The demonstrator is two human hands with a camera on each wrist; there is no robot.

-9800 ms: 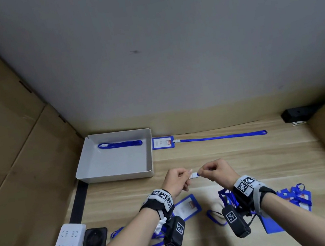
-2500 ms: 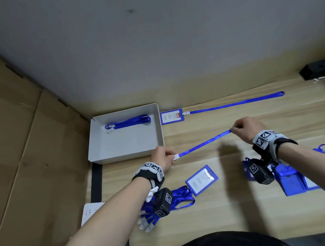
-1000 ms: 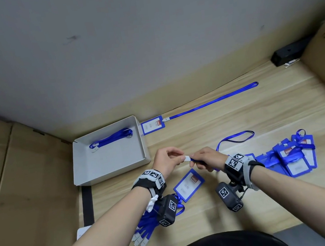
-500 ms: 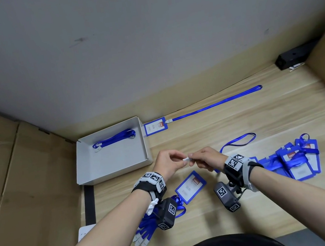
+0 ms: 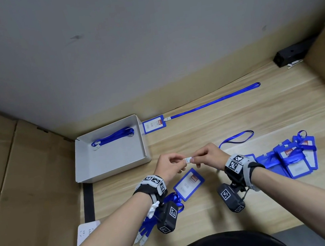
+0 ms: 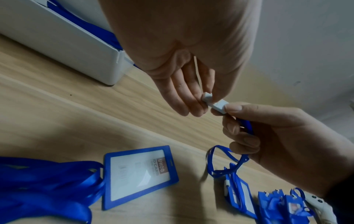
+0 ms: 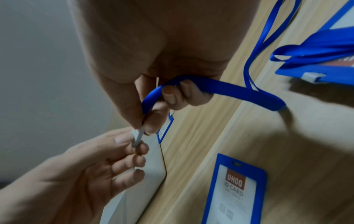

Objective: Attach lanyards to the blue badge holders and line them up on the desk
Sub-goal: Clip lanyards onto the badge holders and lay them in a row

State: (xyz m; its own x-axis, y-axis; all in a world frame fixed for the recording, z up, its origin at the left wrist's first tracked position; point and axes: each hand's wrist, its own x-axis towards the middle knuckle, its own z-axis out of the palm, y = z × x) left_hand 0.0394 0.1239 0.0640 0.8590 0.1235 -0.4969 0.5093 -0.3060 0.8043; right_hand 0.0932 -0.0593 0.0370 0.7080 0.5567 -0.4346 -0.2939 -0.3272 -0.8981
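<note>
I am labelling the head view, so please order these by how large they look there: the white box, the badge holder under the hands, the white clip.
1. white box
2. badge holder
3. white clip, though raised nearer the camera

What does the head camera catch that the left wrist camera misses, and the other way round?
Only the head view shows the finished blue badge holder with its lanyard stretched straight along the wall, the black box in the far corner and the white power strip.

Only the left wrist view shows the right hand's fingers curled round the blue ribbon from below.

Both show the left hand and right hand pinching the small white plastic clip, and the loose blue badge holder on the wooden desk.
</note>
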